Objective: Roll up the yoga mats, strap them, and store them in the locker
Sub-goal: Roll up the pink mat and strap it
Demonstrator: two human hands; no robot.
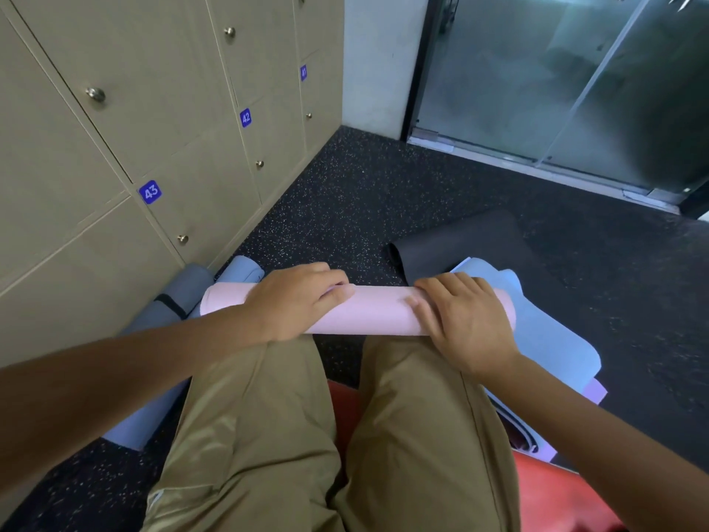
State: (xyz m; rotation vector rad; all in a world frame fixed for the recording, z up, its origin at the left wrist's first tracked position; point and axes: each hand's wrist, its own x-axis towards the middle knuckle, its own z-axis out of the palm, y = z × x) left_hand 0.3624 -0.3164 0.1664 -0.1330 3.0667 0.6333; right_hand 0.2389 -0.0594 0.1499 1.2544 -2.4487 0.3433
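Observation:
A rolled pink yoga mat [376, 311] lies crosswise on my knees. My left hand [295, 301] grips its left half, fingers curled over the top and thumb along the front. My right hand [464, 320] grips the right half the same way. A grey-blue rolled mat with a black strap [180, 291] lies on the floor against the lockers [115, 155], with a light blue rolled mat [243, 268] beside it. To the right, a light blue mat [548, 332] lies partly unrolled, and a dark grey mat [460, 243] lies behind it.
The locker doors, numbered 41 to 43, are all closed along the left wall. I sit on a red seat [556, 493]. Black speckled floor [345, 201] stretches ahead to a glass sliding door [556, 90] at the back right.

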